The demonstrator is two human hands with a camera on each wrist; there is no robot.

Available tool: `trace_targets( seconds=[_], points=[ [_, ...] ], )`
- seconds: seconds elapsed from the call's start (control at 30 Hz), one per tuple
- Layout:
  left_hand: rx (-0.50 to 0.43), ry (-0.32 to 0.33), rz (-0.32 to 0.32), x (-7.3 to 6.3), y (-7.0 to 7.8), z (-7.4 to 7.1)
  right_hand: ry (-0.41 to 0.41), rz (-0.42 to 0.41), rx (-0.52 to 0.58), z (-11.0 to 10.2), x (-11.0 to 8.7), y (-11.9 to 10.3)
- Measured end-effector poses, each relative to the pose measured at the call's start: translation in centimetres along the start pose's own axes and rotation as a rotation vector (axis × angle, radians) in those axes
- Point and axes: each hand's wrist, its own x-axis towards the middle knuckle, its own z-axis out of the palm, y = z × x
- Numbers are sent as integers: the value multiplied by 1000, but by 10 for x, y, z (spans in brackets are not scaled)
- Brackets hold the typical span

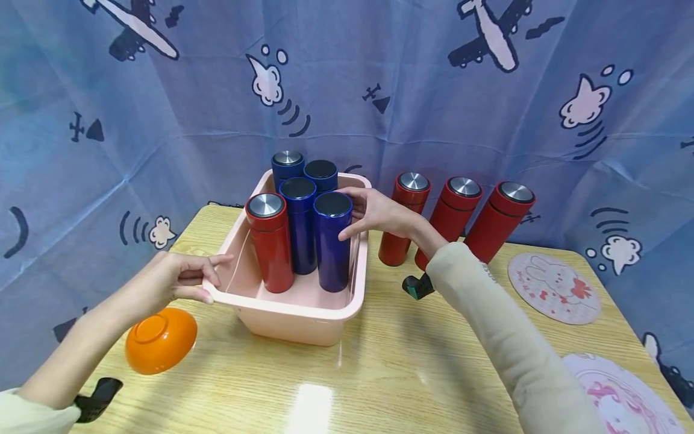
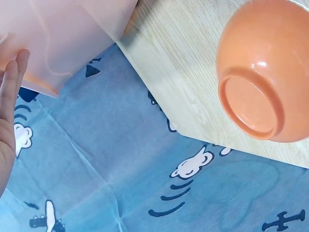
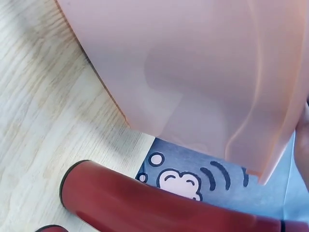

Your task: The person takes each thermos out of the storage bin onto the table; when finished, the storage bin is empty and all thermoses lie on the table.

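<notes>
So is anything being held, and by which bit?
The left fingers pinch the pink tub by its rim, at the near left corner. The right fingers are at a blue bottle's top; I can't tell whether they grip it.

Three cameras faced a pale pink, rectangular plastic tub (image 1: 293,328)
The head camera looked forward and down from the tub's front, far enough back to frame it whole. The left-wrist camera, close and tilted, looked from the tub's left, sharing a glossy orange round bowl (image 1: 162,340) with the head view; the right-wrist camera, also close, faced the tub's right outer wall, sharing a red cylindrical flask (image 3: 145,200).
</notes>
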Motion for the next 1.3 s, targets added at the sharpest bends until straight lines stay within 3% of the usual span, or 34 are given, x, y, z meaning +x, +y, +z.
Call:
trace_targets(
  seconds=[0.17,0.27,0.53,0.83,1.03,1.3],
  points=[
    [8,10,0,-1,1,0,71,-9,-178,11,0,1],
    [5,11,-4,-1,1,1,123,-11,-210,14,-2,3],
    [7,8,-28,-1,2,2,148,-33,-84,9,-9,0],
    [12,3,-36,-1,1,1,132,-100,-63,7,-14,-16],
    [19,6,-22,-1,1,2,189,-160,30,13,-16,-20],
    [48,4,-15,0,1,0,255,-168,3,17,-24,-32]
  ],
)
